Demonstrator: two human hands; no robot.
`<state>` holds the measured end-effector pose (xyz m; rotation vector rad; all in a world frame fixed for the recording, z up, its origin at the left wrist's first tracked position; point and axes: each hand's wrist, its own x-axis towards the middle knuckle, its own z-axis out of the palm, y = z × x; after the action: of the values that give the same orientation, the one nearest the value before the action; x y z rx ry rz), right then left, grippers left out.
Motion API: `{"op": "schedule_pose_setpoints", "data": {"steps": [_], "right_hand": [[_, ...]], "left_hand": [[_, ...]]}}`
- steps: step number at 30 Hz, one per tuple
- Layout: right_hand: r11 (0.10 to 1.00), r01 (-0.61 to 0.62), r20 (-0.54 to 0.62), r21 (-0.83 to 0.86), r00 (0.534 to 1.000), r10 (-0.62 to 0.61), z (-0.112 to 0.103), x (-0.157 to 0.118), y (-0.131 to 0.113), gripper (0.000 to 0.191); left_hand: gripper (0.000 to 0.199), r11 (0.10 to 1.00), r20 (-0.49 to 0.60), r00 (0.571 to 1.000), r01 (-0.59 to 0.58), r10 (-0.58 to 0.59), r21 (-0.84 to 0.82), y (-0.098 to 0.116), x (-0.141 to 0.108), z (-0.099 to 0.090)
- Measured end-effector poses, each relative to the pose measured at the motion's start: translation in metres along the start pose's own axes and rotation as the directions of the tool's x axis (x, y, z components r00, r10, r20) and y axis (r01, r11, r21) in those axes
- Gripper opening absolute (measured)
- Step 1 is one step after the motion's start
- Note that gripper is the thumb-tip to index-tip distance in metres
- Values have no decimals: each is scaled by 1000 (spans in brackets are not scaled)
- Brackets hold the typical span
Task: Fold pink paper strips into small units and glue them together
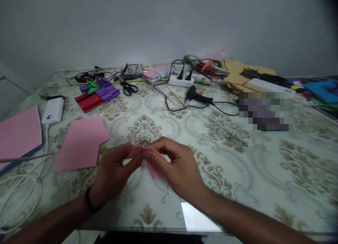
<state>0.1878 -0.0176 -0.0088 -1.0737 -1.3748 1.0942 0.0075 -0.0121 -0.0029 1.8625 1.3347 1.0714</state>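
Note:
Between both hands, above the patterned table, is a small piece of pink paper [155, 169] with folds along its top edge. My left hand [113, 170], wearing a dark wristband, pinches the left end of the folded part between thumb and fingers. My right hand [176, 163] is closed on the middle and right of the same piece, thumb on the near side and fingers behind. A flat part of the paper hangs down beside the right thumb. Left of my left hand lie flat pink sheets [79, 143], apart from it.
Scissors [128, 87], folded red paper [88, 100] and purple paper [108, 92] lie at the back left. A glue gun [198, 96] with a cord rests by a white power strip [181, 81]. A white power bank [53, 109], cables and a pink pad [21, 131] are at left.

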Motion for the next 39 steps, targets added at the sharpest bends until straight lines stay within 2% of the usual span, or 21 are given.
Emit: {"op": "schedule_pose_setpoints", "data": {"steps": [7, 9, 15, 18, 21, 24, 29, 31, 36, 39], "right_hand": [[1000, 31, 2, 5, 1000, -31, -1, -3, 1, 11], [999, 29, 7, 34, 1000, -29, -1, -3, 1, 11], [992, -28, 91, 119, 996, 17, -6, -1, 1, 16], [991, -63, 117, 118, 992, 49, -8, 1, 2, 19], [985, -113, 124, 132, 988, 97, -9, 3, 2, 23], [974, -176, 139, 140, 978, 157, -9, 6, 5, 24], [958, -251, 183, 141, 957, 224, -7, 9, 13, 31], [958, -254, 188, 131, 955, 228, -7, 11, 16, 35], [970, -235, 251, 58, 944, 213, -10, 15, 16, 37], [970, -241, 279, 27, 934, 224, -11, 17, 15, 34]], "left_hand": [[28, 1000, 33, 999, 28, -28, 3, -3, -3, 2], [24, 999, 43, 999, 33, -32, -33, -1, -3, 1], [18, 959, 129, 970, 228, -208, -168, -8, -6, -1], [18, 941, 148, 959, 268, -241, -205, -14, -6, 0], [24, 933, 108, 960, 278, -260, -227, -15, -4, 0], [35, 935, 55, 958, 288, -282, -210, -12, 1, -2], [30, 956, 65, 962, 270, -264, -114, -8, 9, -6], [31, 954, 89, 956, 286, -278, -87, -9, 11, -7], [35, 934, 258, 911, 351, -323, -71, -13, 13, -8], [34, 948, 207, 932, 315, -299, -52, -12, 14, -9]]}}
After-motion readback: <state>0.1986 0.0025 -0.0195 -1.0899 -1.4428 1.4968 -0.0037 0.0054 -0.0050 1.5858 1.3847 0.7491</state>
